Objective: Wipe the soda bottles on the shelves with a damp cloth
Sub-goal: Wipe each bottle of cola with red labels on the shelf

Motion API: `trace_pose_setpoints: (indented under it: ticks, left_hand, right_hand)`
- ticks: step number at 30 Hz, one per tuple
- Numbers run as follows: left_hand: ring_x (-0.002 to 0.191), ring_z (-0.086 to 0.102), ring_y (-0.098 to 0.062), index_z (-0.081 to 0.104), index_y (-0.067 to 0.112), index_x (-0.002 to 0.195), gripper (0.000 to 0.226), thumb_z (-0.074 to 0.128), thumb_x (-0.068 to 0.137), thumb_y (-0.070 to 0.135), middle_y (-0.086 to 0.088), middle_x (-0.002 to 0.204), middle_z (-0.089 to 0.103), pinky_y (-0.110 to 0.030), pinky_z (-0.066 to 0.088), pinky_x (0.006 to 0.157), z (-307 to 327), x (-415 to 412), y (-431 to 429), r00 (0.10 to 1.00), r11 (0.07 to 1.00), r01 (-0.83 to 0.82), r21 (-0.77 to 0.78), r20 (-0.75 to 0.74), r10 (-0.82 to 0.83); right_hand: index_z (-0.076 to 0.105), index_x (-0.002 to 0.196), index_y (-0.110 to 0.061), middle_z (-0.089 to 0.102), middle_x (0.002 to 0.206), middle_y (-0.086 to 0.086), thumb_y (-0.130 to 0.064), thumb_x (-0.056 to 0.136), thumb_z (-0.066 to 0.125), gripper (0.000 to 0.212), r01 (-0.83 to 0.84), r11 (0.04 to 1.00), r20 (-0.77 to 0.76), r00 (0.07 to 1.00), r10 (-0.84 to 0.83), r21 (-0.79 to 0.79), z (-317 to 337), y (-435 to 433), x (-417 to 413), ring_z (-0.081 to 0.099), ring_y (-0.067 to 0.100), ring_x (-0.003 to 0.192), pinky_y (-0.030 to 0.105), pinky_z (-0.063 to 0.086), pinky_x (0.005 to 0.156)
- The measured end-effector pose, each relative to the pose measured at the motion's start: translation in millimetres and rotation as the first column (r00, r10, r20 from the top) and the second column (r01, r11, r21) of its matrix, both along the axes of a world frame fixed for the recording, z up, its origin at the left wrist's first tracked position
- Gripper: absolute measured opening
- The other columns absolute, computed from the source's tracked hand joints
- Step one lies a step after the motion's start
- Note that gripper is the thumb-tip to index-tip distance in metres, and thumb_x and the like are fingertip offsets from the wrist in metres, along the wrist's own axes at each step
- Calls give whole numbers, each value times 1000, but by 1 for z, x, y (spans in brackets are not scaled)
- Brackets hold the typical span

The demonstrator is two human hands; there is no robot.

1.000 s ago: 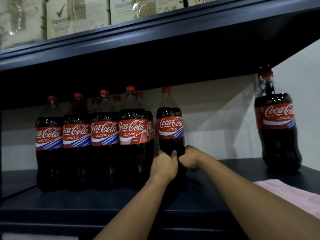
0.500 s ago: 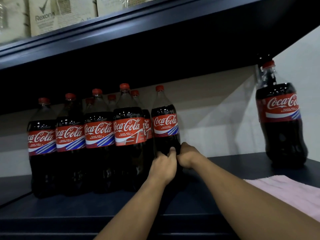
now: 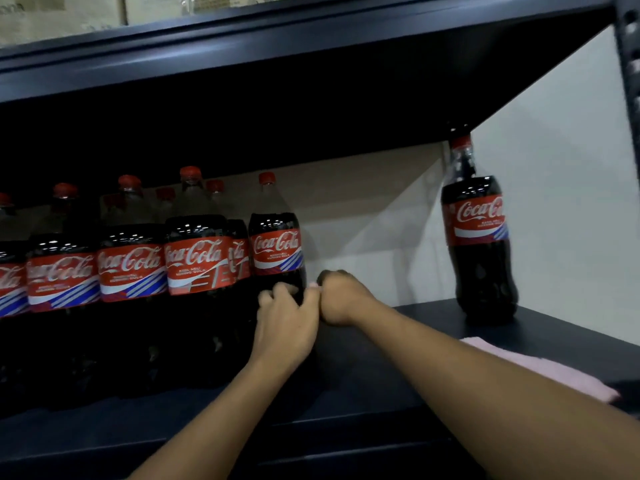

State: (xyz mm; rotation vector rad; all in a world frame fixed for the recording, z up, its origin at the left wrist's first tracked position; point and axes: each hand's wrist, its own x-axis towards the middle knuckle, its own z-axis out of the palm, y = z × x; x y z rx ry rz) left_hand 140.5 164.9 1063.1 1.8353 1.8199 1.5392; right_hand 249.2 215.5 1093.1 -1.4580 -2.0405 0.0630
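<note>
Two arms (image 3: 485, 393) reach in over the dark shelf (image 3: 381, 382). A pink cloth (image 3: 540, 368) lies flat on it, near the front, on the right. Further in, the left hand (image 3: 285, 323) and right hand (image 3: 341, 299) both grip the low part of the soda bottle (image 3: 277, 251) ending the row (image 3: 131, 271). A lone bottle (image 3: 479, 244) stands far right.
</note>
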Motion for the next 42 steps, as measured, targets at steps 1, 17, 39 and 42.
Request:
trace_pose_setpoints:
  ticks: [1, 17, 39, 42]
  left_hand:
    - [124, 57, -33, 61, 12, 130, 44, 52, 106, 48, -15, 136, 54, -39, 43, 103, 7, 9, 4, 999, 998, 37, 42, 16, -38]
    - [146, 48, -29, 25, 16, 165, 75, 54, 106, 51, -8, 166, 40, -39, 40, 117, 31, 202, 70, 843, 809, 533, -247, 81, -531]
    - [113, 73, -15, 58, 25, 145, 113, 79, 55, 90, 3, 132, 73, -41, 59, 100, 10, 61, 24, 854, 858, 506, -90, 188, -484]
    - [102, 77, -11, 73, 24, 123, 87, 86, 55, 76, 6, 112, 80, -38, 60, 100, 5, 30, -8, 835, 856, 516, -37, 246, -493]
  right_hand:
    - [59, 126, -7, 61, 132, 16, -29, 97, 57, 36, 14, 999, -18, 1000, -14, 44, 9, -11, 18, 61, 33, 116, 36, 52, 92]
    - [23, 160, -13, 38, 156, 14, -45, 96, 60, 80, 366, 927, -669, 667, -326, -87, -28, -25, 239, 44, 33, 139, 39, 40, 109]
    - [58, 82, -19, 64, 90, 3, -57, 94, 64, 40, 133, 988, 9, 991, -133, -77, 6, -71, 140, 59, 22, 86, 19, 38, 58]
    - [59, 87, -18, 67, 91, 2, -58, 94, 63, 41, 48, 997, 19, 999, -47, -53, 4, -94, 113, 60, 20, 86, 21, 42, 61]
